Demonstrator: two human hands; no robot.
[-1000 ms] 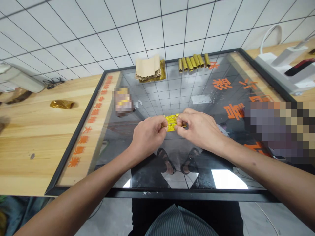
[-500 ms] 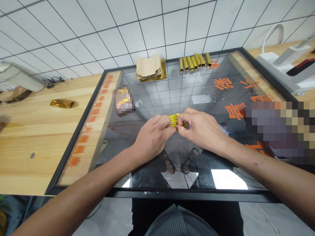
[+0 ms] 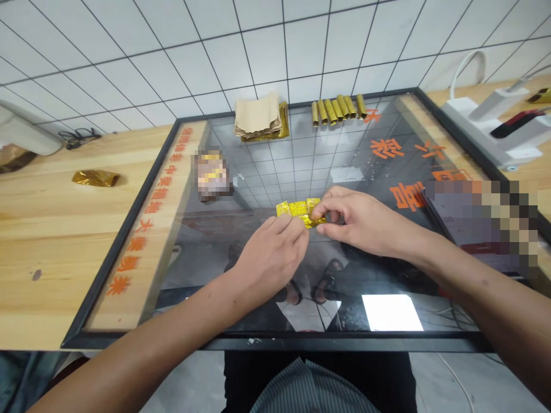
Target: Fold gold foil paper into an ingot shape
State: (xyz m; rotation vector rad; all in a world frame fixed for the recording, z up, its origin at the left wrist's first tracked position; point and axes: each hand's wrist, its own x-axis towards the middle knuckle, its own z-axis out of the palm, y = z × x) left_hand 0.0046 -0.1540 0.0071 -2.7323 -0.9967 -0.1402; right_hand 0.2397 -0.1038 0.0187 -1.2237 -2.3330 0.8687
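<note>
A shiny gold foil sheet [image 3: 297,207], creased and partly folded, lies on the glass tabletop in front of me. My left hand [image 3: 279,246] is curled over its lower left edge, with the fingertips hidden from view. At the right end, my right hand [image 3: 350,218] pinches the foil between thumb and fingers. Toward the back edge lies a stack of brown paper sheets [image 3: 257,117] with gold foil sheets [image 3: 283,119] under it. Beside that stack, several rolled gold tubes [image 3: 333,110] sit in a row.
A pixelated pack [image 3: 212,175] rests on the glass at left, and a pixelated flat object [image 3: 482,229] at right. A gold wrapper [image 3: 95,178] lies on the wooden table [image 3: 38,229]. A white power strip [image 3: 477,135] with plugs stands at the back right.
My left hand has moved slightly down, uncovering more of the foil's left part. The right hand still pinches the right end. The whole view has shifted a little.
</note>
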